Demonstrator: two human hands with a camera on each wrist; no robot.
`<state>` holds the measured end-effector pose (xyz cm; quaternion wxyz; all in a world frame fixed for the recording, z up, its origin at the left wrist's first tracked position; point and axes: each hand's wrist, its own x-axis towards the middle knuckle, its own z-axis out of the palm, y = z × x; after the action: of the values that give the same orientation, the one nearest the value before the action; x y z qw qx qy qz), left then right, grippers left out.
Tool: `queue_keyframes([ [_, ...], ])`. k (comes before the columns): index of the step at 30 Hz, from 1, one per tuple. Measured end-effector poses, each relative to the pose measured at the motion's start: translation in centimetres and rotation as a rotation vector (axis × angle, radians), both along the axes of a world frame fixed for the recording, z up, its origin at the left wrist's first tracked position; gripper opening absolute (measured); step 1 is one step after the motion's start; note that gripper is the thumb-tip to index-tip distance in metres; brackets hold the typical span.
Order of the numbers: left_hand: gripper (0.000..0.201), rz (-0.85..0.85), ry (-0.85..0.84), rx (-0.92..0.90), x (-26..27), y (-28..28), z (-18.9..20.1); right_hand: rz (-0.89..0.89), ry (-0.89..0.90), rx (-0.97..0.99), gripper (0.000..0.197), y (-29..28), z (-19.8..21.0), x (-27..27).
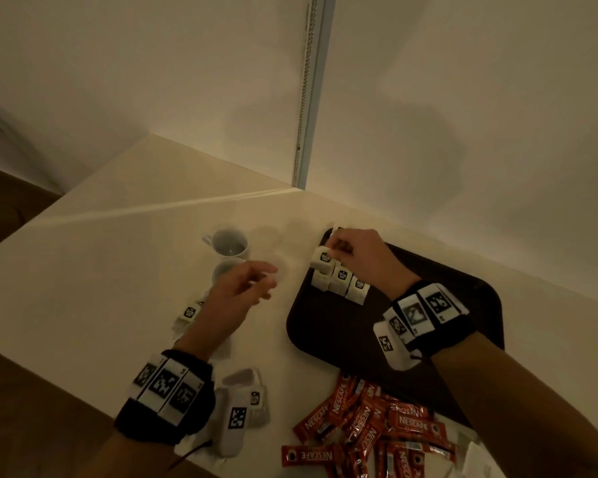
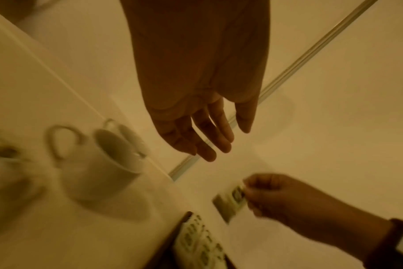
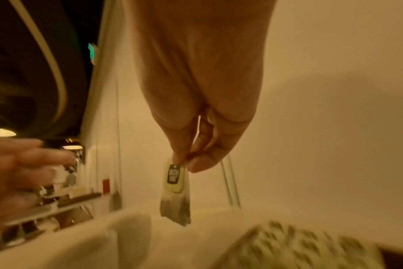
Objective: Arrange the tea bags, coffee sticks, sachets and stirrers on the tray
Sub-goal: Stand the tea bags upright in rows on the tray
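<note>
- Red coffee sticks marked "NESCAFE" lay heaped on desk, pile cut off below.
- Right hand pinched tea bag over tray; tag print unreadable.
- Left hand hovered spread, holding nothing.
- Three tea bags stood on tray.

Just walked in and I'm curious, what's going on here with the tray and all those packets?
A person is laying out hot-drink supplies on a dark tray. The right hand pinches a tea bag over the tray's far left corner, beside a row of tea bags already on it. The left hand hovers empty and open near two white cups. A pile of red Nescafe sticks and more tea bags lie off the tray.
</note>
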<state>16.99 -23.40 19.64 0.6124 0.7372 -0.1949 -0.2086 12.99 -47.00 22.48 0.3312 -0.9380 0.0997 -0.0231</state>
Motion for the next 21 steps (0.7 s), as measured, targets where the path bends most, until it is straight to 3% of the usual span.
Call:
queue_keyframes([
  [6,0.011,0.206,0.165,0.048,-1.5,7.1,-4.7,-0.086,0.328,0.136,0.016,-1.0,-8.4,-0.4],
  [13,0.022,0.313,0.251,0.163,-3.9,13.1,-7.7,-0.182,0.250,0.103,0.010,-1.5,-11.0,1.3],
  [21,0.023,0.358,0.306,0.152,-4.4,14.9,-7.9,-0.219,0.220,0.089,0.008,-1.9,-12.0,2.1],
])
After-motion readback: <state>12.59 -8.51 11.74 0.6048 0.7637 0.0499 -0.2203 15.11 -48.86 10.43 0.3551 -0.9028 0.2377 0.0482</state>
